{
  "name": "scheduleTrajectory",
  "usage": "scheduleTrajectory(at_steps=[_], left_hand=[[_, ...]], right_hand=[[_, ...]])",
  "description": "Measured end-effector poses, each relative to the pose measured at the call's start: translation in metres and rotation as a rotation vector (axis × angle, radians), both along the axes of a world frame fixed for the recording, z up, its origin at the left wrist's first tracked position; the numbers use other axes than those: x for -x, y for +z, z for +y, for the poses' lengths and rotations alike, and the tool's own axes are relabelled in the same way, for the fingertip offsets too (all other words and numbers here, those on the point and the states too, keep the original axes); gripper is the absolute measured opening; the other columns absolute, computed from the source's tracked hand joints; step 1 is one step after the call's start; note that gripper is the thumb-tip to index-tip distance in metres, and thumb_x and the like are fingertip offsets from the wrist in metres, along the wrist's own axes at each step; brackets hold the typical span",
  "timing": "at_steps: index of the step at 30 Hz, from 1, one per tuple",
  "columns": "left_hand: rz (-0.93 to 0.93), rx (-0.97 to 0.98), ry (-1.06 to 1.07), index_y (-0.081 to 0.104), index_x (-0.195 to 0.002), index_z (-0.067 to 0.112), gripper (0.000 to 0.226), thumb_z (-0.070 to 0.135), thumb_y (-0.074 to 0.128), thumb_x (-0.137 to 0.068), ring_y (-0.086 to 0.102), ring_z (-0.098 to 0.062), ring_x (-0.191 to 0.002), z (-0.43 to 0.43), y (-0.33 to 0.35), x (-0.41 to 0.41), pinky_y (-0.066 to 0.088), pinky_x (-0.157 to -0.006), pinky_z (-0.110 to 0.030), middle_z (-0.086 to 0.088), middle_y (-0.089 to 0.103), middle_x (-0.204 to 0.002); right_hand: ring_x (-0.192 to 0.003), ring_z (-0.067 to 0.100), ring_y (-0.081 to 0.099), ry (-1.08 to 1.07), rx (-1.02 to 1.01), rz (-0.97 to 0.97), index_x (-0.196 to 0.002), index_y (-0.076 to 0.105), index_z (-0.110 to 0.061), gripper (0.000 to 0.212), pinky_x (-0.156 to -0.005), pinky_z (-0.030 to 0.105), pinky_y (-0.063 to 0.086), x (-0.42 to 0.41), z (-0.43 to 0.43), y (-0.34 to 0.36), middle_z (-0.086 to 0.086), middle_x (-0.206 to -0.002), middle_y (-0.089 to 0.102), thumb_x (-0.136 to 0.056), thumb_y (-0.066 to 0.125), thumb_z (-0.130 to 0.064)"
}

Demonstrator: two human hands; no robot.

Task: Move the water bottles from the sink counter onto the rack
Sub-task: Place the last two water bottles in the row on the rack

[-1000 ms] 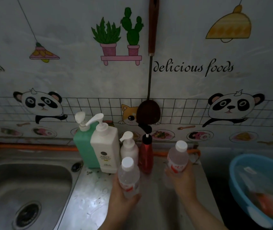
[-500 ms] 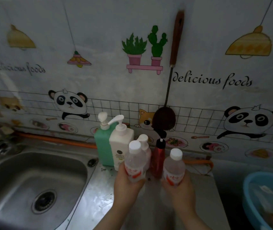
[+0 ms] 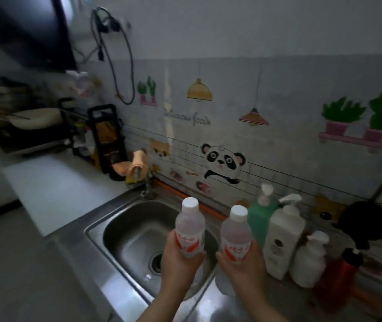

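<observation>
Each hand holds a small clear water bottle with a white cap and a red label. My left hand [image 3: 177, 263] grips the left water bottle [image 3: 189, 225] upright over the steel sink [image 3: 125, 231]. My right hand [image 3: 246, 267] grips the right water bottle [image 3: 236, 233] upright above the sink's right rim. A black dish rack [image 3: 69, 126] with bowls stands on the counter at the far left, well away from both hands.
Pump bottles stand along the wall on the right: green [image 3: 260, 219], tall white [image 3: 284, 238], small white [image 3: 309, 259] and red [image 3: 338, 275]. A dark ladle [image 3: 364, 221] hangs there. A tap with an orange cloth [image 3: 137, 168] sits behind the sink. White counter [image 3: 55, 189] lies left.
Both hands have carried the bottles leftward, from the counter by the pump bottles to over the sink. The view has swung left, bringing the rack into sight.
</observation>
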State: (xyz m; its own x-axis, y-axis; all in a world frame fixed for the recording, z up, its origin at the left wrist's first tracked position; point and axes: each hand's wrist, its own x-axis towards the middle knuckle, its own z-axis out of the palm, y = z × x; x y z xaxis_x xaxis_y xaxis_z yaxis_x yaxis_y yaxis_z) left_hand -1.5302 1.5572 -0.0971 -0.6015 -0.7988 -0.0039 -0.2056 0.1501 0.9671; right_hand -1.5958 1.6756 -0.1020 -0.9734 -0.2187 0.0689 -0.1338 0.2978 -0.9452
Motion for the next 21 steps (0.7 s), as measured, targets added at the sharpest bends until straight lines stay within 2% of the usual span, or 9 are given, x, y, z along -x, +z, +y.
scheduleTrajectory(at_steps=[4, 7, 9, 14, 17, 21], left_hand=[[0.012, 0.043, 0.145, 0.048, -0.116, 0.027, 0.06, 0.023, 0.08, -0.065, 0.058, -0.015, -0.099, -0.07, 0.014, -0.049, 0.049, -0.091, -0.033, 0.008, 0.06, -0.108], [0.05, 0.039, 0.209, 0.047, -0.111, 0.026, 0.058, 0.016, 0.08, -0.065, 0.056, -0.017, -0.096, -0.125, 0.023, -0.09, 0.043, -0.079, -0.028, 0.007, 0.054, -0.102], [0.075, 0.044, 0.231, 0.044, -0.104, 0.029, 0.056, 0.012, 0.08, -0.064, 0.053, -0.015, -0.091, -0.161, 0.03, -0.116, 0.038, -0.077, -0.023, 0.006, 0.052, -0.097], [0.102, 0.083, 0.219, 0.045, -0.1, 0.029, 0.054, 0.012, 0.081, -0.063, 0.055, -0.015, -0.091, -0.262, 0.037, -0.169, 0.04, -0.077, -0.023, 0.006, 0.054, -0.096], [0.104, 0.125, 0.238, 0.047, -0.102, 0.029, 0.055, 0.02, 0.083, -0.062, 0.058, -0.013, -0.088, -0.323, 0.033, -0.193, 0.042, -0.07, -0.017, 0.009, 0.057, -0.094], [0.105, 0.141, 0.269, 0.051, -0.102, 0.028, 0.055, 0.021, 0.084, -0.059, 0.062, -0.016, -0.093, -0.388, 0.032, -0.218, 0.046, -0.072, -0.018, 0.008, 0.061, -0.097]], right_hand=[[-0.096, 0.019, 0.06, 0.094, -0.053, 0.056, -0.117, 0.049, -0.02, 0.07, -0.079, 0.028, 0.045, -0.031, -0.081, 0.019, -0.002, -0.102, 0.057, -0.057, 0.086, -0.026], [-0.096, 0.02, 0.06, 0.184, -0.036, 0.078, -0.114, 0.05, -0.02, 0.064, -0.083, 0.032, 0.048, -0.06, -0.141, 0.031, -0.002, -0.1, 0.057, -0.061, 0.085, -0.021], [-0.1, 0.017, 0.057, 0.222, -0.005, 0.049, -0.118, 0.047, -0.022, 0.066, -0.089, 0.036, 0.049, -0.082, -0.183, 0.037, -0.003, -0.104, 0.055, -0.063, 0.084, -0.02], [-0.105, 0.021, 0.057, 0.27, 0.053, 0.041, -0.113, 0.048, -0.028, 0.059, -0.093, 0.044, 0.05, -0.131, -0.29, 0.052, -0.002, -0.108, 0.057, -0.067, 0.08, -0.012], [-0.108, 0.025, 0.057, 0.279, 0.093, 0.028, -0.119, 0.047, -0.023, 0.062, -0.095, 0.048, 0.049, -0.158, -0.348, 0.058, 0.001, -0.113, 0.057, -0.068, 0.08, -0.012], [-0.112, 0.027, 0.056, 0.32, 0.113, 0.053, -0.125, 0.045, -0.019, 0.07, -0.097, 0.046, 0.047, -0.183, -0.411, 0.062, 0.005, -0.121, 0.056, -0.066, 0.082, -0.015]])
